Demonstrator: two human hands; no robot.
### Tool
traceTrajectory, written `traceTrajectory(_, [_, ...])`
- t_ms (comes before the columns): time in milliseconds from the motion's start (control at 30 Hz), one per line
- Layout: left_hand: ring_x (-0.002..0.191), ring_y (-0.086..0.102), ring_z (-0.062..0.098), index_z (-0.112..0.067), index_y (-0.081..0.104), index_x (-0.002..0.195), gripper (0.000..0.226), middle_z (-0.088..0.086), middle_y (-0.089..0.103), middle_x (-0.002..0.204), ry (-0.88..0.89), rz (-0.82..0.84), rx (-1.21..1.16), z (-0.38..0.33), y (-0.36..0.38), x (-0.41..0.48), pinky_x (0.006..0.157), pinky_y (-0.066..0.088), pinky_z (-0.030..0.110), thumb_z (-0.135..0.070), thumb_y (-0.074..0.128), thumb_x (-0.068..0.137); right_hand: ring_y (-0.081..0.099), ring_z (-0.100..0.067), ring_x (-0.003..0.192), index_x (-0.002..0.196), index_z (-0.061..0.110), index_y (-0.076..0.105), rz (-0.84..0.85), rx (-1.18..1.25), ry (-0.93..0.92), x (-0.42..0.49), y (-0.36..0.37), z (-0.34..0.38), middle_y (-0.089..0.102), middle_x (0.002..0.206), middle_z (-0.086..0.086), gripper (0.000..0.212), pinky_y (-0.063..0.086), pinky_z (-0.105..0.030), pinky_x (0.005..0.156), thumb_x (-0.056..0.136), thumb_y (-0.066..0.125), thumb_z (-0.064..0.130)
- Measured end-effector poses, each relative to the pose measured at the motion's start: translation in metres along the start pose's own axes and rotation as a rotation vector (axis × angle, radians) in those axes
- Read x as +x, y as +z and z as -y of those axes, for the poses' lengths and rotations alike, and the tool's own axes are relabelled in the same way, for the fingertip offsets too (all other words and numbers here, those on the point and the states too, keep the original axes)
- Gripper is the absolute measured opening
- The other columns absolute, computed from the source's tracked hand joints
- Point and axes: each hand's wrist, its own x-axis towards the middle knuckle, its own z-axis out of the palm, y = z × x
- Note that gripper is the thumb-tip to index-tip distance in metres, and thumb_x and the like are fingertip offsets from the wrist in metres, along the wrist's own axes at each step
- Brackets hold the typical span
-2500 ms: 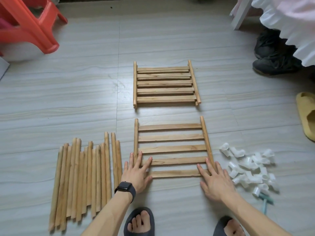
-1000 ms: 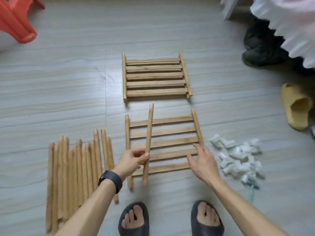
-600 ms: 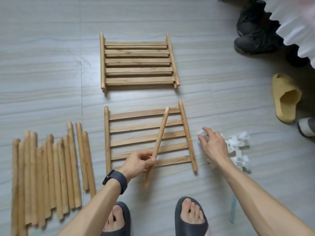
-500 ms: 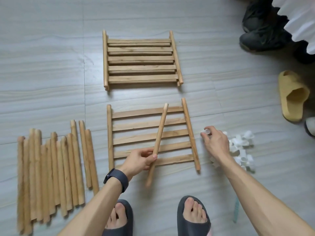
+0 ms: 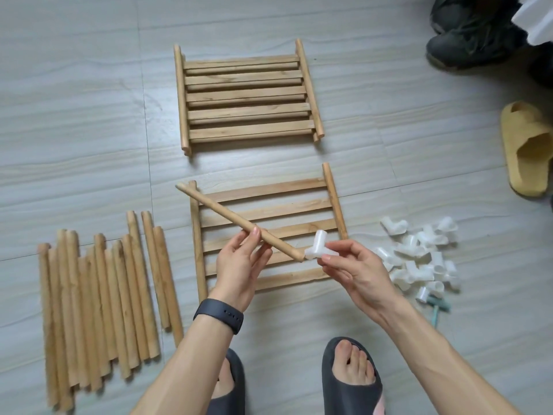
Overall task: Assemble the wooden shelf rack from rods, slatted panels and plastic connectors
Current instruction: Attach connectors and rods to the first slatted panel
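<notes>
**A:** Nearest items?
**B:** Two feet in dark slippers [image 5: 353, 381] on the tiled floor [image 5: 89, 115]. There is a black watch [image 5: 218, 315] on the left wrist.

**A:** Left hand?
**B:** The left hand [image 5: 239, 265] is raised above the floor, with thumb and fingers pinched on one rod [image 5: 221, 215] towards its near end. The rod slants up and away to the left, across the near panel [image 5: 299, 205].

**A:** Right hand?
**B:** The right hand [image 5: 356, 271] pinches a white connector [image 5: 318, 248] between thumb and fingertips. One socket meets the rod's near end. I cannot tell whether the end is seated inside.

**A:** Stock on the floor?
**B:** On the left, loose rods [image 5: 101, 295] lie side by side. In the centre, under the hands, the near panel lies flat, one layer of slats. To its right, near but apart, is the connector pile [image 5: 419, 256], with a teal-handled tool [image 5: 437, 310] at the pile's near edge.

**A:** Further out?
**B:** The far panels [image 5: 245, 94] are stacked flat, apart from the near panel. At the far right is a yellow slipper [image 5: 526, 148], and beyond it dark shoes [image 5: 472, 28].
</notes>
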Motion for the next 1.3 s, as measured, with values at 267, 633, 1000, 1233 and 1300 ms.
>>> traceTrajectory(267, [0.11,0.068,0.029,0.0,0.056,0.132,0.04,0.016,0.066,0.127,0.048,-0.113,-0.065,-0.005,-0.002,0.002,0.085,0.06,0.029,-0.016,0.064,0.096,0.068,-0.022,0.102,0.09,0.015,0.077,-0.064,-0.349,-0.12,0.005,0.005,-0.003,0.076,0.103,-0.003,0.013,0.054,-0.037,0.097,0.079,0.082,0.008])
traceTrajectory(633, [0.106,0.07,0.028,-0.005,0.054,0.135,0.043,0.015,0.067,0.126,0.048,-0.106,-0.112,-0.004,0.002,0.001,0.079,0.06,0.028,-0.019,0.065,0.095,0.062,-0.008,0.082,0.095,0.021,0.075,-0.2,-0.463,-0.145,0.01,-0.003,-0.005,0.067,0.086,0.002,0.022,0.049,-0.019,0.077,0.077,0.084,0.013])
traceTrajectory(1000, [0.109,0.069,0.029,-0.004,0.055,0.132,0.039,0.011,0.069,0.115,0.026,-0.052,-0.111,0.0,0.003,0.0,0.084,0.06,0.03,-0.019,0.063,0.097,0.063,-0.019,0.097,0.132,0.017,0.059,-0.004,0.062,0.053,0.014,0.005,-0.008,0.061,0.098,-0.008,0.06,0.053,-0.034,0.101,0.081,0.068,-0.015])
traceTrajectory(1233, [0.1,0.072,0.024,-0.002,0.053,0.134,0.043,0.008,0.073,0.11,0.019,-0.039,-0.108,0.005,0.003,-0.001,0.079,0.059,0.028,-0.02,0.063,0.096,0.07,-0.027,0.096,0.125,-0.003,0.061,0.146,0.062,0.184,0.011,0.015,-0.01,0.065,0.116,-0.017,0.044,0.059,-0.029,0.088,0.082,0.068,-0.011])
traceTrajectory(1300, [0.099,0.072,0.024,-0.002,0.052,0.134,0.043,0.009,0.073,0.11,0.017,-0.034,-0.101,0.007,0.003,-0.002,0.082,0.06,0.029,-0.02,0.063,0.096,0.07,-0.03,0.095,0.115,-0.002,0.062,0.175,0.048,0.201,0.01,0.015,-0.009,0.067,0.107,-0.017,0.039,0.059,-0.03,0.087,0.078,0.072,-0.008])
